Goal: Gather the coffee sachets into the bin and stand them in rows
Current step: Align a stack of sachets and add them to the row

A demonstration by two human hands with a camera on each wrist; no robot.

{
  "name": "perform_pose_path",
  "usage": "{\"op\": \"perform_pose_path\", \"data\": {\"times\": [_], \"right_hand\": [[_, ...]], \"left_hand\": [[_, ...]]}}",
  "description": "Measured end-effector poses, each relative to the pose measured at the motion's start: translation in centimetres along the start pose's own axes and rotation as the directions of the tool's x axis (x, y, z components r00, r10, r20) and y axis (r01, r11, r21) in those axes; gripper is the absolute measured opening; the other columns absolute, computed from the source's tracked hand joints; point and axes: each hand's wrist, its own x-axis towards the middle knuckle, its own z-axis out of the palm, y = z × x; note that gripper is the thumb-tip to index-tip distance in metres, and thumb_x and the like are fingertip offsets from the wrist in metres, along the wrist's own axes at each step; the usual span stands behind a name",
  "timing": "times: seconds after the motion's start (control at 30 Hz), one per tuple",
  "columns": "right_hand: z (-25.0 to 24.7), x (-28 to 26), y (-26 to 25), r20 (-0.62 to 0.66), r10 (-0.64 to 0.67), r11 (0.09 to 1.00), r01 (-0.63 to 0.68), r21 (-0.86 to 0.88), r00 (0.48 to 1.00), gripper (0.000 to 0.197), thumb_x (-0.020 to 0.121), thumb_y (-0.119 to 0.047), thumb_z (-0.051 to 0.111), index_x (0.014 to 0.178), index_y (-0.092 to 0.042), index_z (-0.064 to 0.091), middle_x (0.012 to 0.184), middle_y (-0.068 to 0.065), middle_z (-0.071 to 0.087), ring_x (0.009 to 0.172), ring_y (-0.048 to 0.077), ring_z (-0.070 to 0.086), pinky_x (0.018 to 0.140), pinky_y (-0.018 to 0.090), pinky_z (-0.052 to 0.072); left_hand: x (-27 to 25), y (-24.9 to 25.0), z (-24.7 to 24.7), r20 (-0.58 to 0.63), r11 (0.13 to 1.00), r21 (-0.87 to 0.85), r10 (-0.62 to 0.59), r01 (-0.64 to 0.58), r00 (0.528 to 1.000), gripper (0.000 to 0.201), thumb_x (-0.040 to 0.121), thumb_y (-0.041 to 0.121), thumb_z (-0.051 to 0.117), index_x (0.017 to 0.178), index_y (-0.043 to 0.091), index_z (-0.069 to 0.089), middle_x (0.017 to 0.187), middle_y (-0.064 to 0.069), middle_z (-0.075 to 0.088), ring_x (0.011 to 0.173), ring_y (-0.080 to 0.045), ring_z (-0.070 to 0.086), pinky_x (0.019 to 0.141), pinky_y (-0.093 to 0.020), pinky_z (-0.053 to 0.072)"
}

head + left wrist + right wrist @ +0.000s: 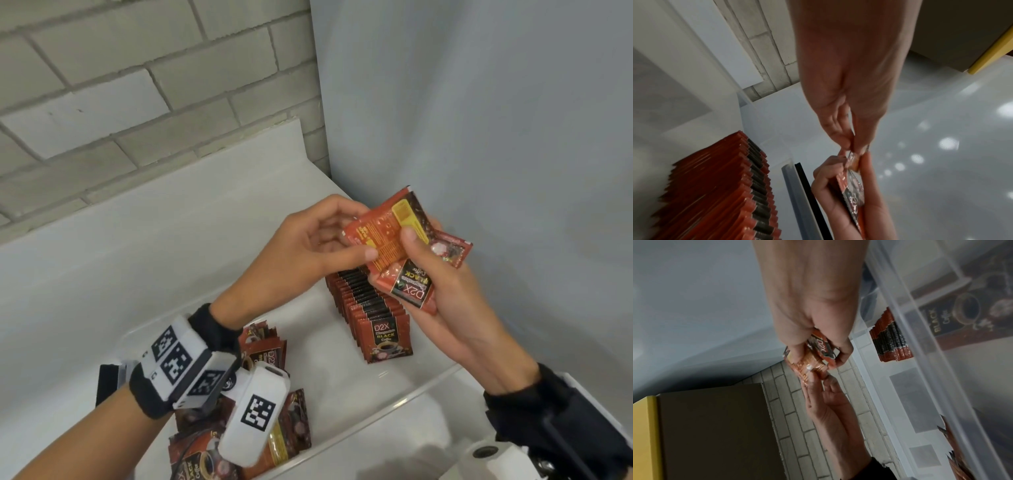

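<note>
My right hand (421, 274) grips a small fan of red and black coffee sachets (411, 284) above the clear bin (428, 383). The top sachet (383, 236) lies back side up, and my left hand (342, 240) pinches its left edge between thumb and forefinger. Below both hands a row of sachets (373, 308) stands upright inside the bin, label facing me. Loose sachets (274, 428) lie in a heap at the bin's near left, partly hidden by my left wrist. The left wrist view shows the standing row (719, 191) from the side and the pinched sachet (852, 160).
A grey brick wall (137, 85) rises behind the white counter (102, 257), and a plain pale wall (479, 120) closes the right side. A white board (239, 147) leans at the back. A brown cabinet with a yellow edge (694, 426) shows in the right wrist view.
</note>
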Motion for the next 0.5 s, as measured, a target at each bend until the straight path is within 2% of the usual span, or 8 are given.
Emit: {"op": "perform_pose_path", "data": {"times": [0.07, 0.13, 0.17, 0.23, 0.3, 0.37, 0.43, 0.5], "right_hand": [[0.0, 0.1, 0.1, -0.013, 0.037, 0.999, -0.038, -0.006, 0.999, 0.083, 0.068, -0.05, 0.077, 0.134, -0.008, 0.051, 0.115, 0.02, 0.064, 0.106, 0.031, 0.063, 0.084, 0.036, 0.057], [0.1, 0.2, 0.1, 0.002, 0.063, 0.998, -0.063, 0.008, 0.998, 0.096, 0.053, -0.066, 0.079, 0.128, -0.01, 0.056, 0.107, 0.022, 0.061, 0.102, 0.03, 0.063, 0.08, 0.037, 0.058], [0.0, 0.2, 0.1, 0.012, 0.07, 0.997, -0.07, 0.017, 0.997, 0.096, 0.048, -0.07, 0.077, 0.123, -0.013, 0.059, 0.103, 0.016, 0.065, 0.097, 0.025, 0.065, 0.076, 0.036, 0.058], [0.0, 0.0, -0.1, 0.041, 0.087, 0.996, -0.088, 0.021, 0.995, 0.086, 0.051, -0.071, 0.069, 0.118, -0.018, 0.06, 0.102, 0.01, 0.072, 0.092, 0.021, 0.07, 0.071, 0.033, 0.057], [-0.1, -0.1, -0.2, 0.055, 0.098, 0.995, -0.099, 0.023, 0.994, 0.068, 0.064, -0.058, 0.063, 0.12, -0.019, 0.059, 0.102, 0.012, 0.073, 0.089, 0.022, 0.072, 0.07, 0.031, 0.057], [0.0, -0.2, -0.3, 0.05, 0.088, 0.996, -0.09, 0.02, 0.995, 0.045, 0.078, -0.032, 0.063, 0.12, -0.018, 0.059, 0.1, 0.012, 0.072, 0.084, 0.022, 0.072, 0.067, 0.03, 0.058], [0.0, -0.1, -0.3, 0.046, 0.075, 0.997, -0.076, 0.014, 0.996, 0.039, 0.079, -0.014, 0.062, 0.118, -0.018, 0.06, 0.099, 0.012, 0.071, 0.082, 0.023, 0.072, 0.065, 0.03, 0.058], [0.0, -0.1, -0.2, 0.052, 0.061, 0.998, -0.06, -0.01, 0.997, 0.04, 0.078, -0.01, 0.062, 0.116, -0.02, 0.06, 0.099, 0.011, 0.072, 0.082, 0.023, 0.072, 0.064, 0.029, 0.058]], "left_hand": [[0.0, -0.2, -0.3, -0.055, 0.988, 0.078, 0.14, -0.136, 0.989, 0.025, 0.081, 0.006, 0.071, 0.103, 0.016, 0.063, 0.098, -0.011, 0.066, 0.091, -0.027, 0.063, 0.082, -0.039, 0.055], [0.0, -0.5, -0.7, -0.049, 0.937, 0.216, 0.293, -0.276, 0.955, 0.028, 0.082, -0.002, 0.07, 0.105, 0.014, 0.067, 0.092, -0.014, 0.061, 0.081, -0.018, 0.058, 0.072, -0.031, 0.05], [-0.1, -0.7, -0.8, -0.012, 0.895, 0.296, 0.351, -0.332, 0.936, 0.03, 0.081, -0.003, 0.07, 0.106, 0.012, 0.069, 0.09, -0.013, 0.058, 0.078, -0.014, 0.055, 0.071, -0.025, 0.046], [-0.3, -1.1, -0.7, 0.115, 0.801, 0.423, 0.417, -0.425, 0.901, 0.027, 0.082, 0.001, 0.071, 0.107, 0.01, 0.071, 0.091, -0.008, 0.054, 0.078, -0.011, 0.052, 0.072, -0.019, 0.043], [-0.5, -1.5, -0.6, 0.212, 0.732, 0.488, 0.428, -0.475, 0.878, 0.024, 0.084, 0.008, 0.07, 0.108, 0.009, 0.072, 0.094, -0.005, 0.051, 0.082, -0.013, 0.051, 0.074, -0.017, 0.041], [-0.6, -1.8, -0.6, 0.237, 0.72, 0.498, 0.423, -0.483, 0.875, 0.025, 0.084, 0.005, 0.069, 0.109, 0.009, 0.072, 0.095, -0.006, 0.051, 0.084, -0.017, 0.053, 0.073, -0.021, 0.044], [-0.6, -1.9, -0.8, 0.231, 0.726, 0.493, 0.422, -0.479, 0.877, 0.028, 0.085, -0.006, 0.066, 0.109, 0.008, 0.072, 0.096, -0.011, 0.051, 0.085, -0.021, 0.053, 0.072, -0.028, 0.047], [-0.6, -1.7, -1.0, 0.215, 0.73, 0.498, 0.418, -0.467, 0.883, 0.032, 0.089, -0.009, 0.058, 0.111, 0.009, 0.07, 0.1, -0.01, 0.05, 0.089, -0.021, 0.052, 0.075, -0.026, 0.046]]}}
